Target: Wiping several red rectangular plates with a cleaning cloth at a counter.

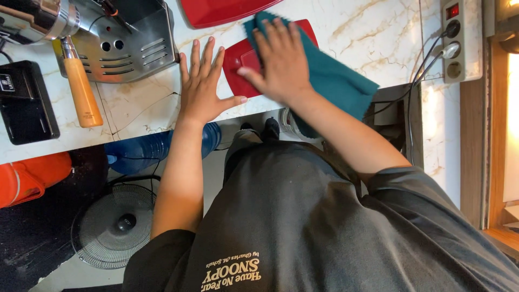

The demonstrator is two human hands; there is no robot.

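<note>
Down on the white marble desk (346,32) lay a small red tray (240,67), and both hands were at it. The right hand (278,59) pressed flat on a teal cloth (335,81), which covered much of the tray and hung off the near edge of the desk. Its grip was not clenched; the fingers were spread wide on top of the cloth, pushing it down rather than pinching it. The left hand (203,86) lay open and flat on the desk just beside the tray, with its thumb tip touching the tray's near edge. It held nothing.

A second, bigger red tray (221,11) sat near the top edge of the view, just past the small one. Left of the hands stood a shiny metal coffee machine (127,40) with a wooden handle (82,89) sticking out toward the person. A black box (24,103) sat farther left. A white power strip (457,40) with cords plugged in lay at the right side of the desk. Below the desk, on the floor, were a blue water jug (146,151), an orange container (30,176) and a round fan (116,224)
</note>
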